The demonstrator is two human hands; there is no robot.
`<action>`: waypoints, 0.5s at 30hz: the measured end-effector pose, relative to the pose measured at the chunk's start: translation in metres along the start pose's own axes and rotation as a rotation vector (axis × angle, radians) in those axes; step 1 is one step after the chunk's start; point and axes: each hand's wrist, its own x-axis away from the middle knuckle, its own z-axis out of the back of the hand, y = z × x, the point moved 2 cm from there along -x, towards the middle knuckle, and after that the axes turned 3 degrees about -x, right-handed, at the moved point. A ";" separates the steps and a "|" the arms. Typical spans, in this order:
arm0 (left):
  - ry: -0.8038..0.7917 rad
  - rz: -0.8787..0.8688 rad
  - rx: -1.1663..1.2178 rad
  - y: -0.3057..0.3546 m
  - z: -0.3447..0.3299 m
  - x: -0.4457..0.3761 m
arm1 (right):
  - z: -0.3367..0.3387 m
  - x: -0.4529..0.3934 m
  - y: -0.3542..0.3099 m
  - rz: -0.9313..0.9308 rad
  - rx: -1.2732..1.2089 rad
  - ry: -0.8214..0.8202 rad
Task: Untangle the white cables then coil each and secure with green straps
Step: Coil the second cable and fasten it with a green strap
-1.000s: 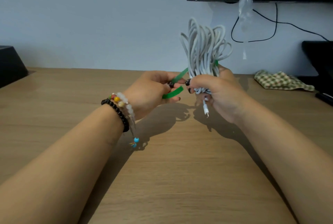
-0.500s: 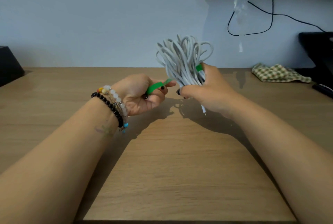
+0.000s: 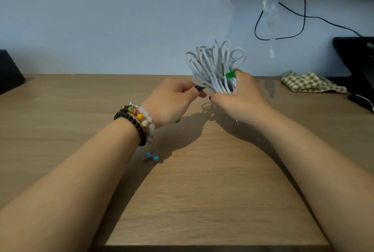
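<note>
Head view, nearest first: the left hand pinches the free end of the green strap just left of the white cable bundle. The right hand grips that bundle low down, holding it above the table, loops fanning upward. Beyond and right of the bundle lies a checked cloth. If the strap slips before it fastens, the loops would likely spring loose and tangle. No readable writing shows anywhere.

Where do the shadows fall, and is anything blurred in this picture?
Head view: the hands' shadows fall toward the camera on the table; the cable loops are slightly smeared by motion; the table's far edge bows from the wide lens.
</note>
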 end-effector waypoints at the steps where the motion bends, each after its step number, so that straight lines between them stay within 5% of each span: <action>1: 0.024 -0.017 -0.067 0.000 -0.001 -0.001 | -0.002 -0.001 0.001 -0.001 0.022 0.001; 15: 0.145 -0.136 -0.254 0.006 -0.011 0.002 | -0.016 -0.012 0.019 -0.051 0.129 0.119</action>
